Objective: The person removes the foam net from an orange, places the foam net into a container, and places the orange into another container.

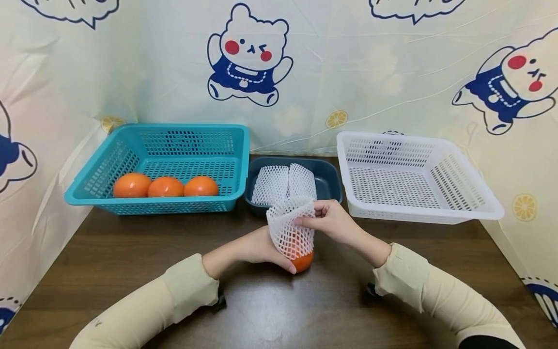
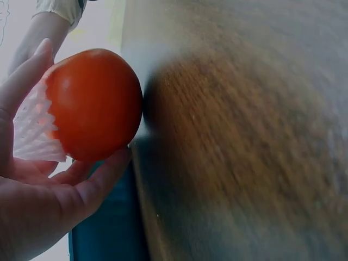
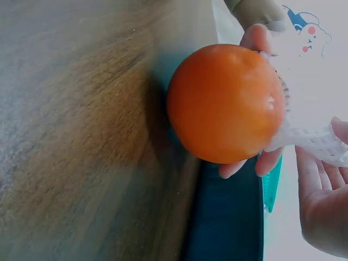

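A smooth, round orange-red fruit (image 1: 303, 262) is partly inside a white foam net sleeve (image 1: 289, 224), its lower end bare. My left hand (image 1: 261, 246) grips the fruit from the left, thumb in front and fingers behind. Between thumb and fingers, my right hand (image 1: 333, 222) pinches the upper right edge of the sleeve. The left wrist view has the bare end of the fruit (image 2: 100, 106) just by the tabletop. In the right wrist view, the fruit (image 3: 225, 103) hides part of the left hand's fingers, and the sleeve (image 3: 312, 141) stretches towards the right hand.
At the back left, a teal basket (image 1: 209, 206) contains three similar fruits (image 1: 165, 187). A dark blue tray (image 1: 329, 182) with more foam net sleeves (image 1: 271, 185) stands behind the hands. The white basket (image 1: 425, 213) is at the back right, near the patterned cloth (image 1: 322, 63).
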A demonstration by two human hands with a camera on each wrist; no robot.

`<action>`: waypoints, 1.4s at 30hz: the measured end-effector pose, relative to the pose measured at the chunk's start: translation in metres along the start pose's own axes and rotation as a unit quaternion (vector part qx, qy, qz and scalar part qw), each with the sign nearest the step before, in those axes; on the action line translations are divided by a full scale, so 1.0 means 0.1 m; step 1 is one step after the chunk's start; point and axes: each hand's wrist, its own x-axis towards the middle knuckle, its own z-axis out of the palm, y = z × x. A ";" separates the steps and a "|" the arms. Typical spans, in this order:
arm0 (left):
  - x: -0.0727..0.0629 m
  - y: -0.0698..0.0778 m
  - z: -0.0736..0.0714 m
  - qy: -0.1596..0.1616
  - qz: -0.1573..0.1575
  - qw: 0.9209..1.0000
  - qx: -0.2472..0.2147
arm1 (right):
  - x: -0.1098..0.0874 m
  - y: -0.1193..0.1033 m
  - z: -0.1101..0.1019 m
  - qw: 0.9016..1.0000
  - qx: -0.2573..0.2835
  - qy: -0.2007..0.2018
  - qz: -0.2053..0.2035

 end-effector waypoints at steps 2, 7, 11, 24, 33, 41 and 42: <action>0.01 0.00 0.01 -0.006 0.002 1.000 0.000 | 0.01 -0.01 0.00 1.000 0.008 -0.001 -0.003; 0.01 -0.01 0.01 -0.009 -0.002 1.000 0.012 | 0.02 -0.04 -0.01 1.000 0.012 -0.001 -0.001; 0.01 -0.01 0.02 -0.006 -0.013 1.000 0.024 | 0.02 -0.06 -0.03 1.000 0.006 0.000 0.002; 0.03 -0.01 0.02 0.001 -0.038 0.999 0.034 | 0.04 -0.08 -0.07 0.999 0.031 0.021 -0.012; 0.05 -0.04 0.03 0.000 -0.075 0.995 0.067 | 0.16 0.00 -0.13 0.995 0.083 0.058 -0.013; 0.09 -0.37 -0.04 -0.010 -0.050 0.992 0.117 | 0.28 0.05 -0.17 0.989 0.095 0.106 -0.034; 0.11 -0.43 -0.04 -0.010 -0.056 0.992 0.110 | 0.29 0.05 -0.18 0.989 0.095 0.111 -0.034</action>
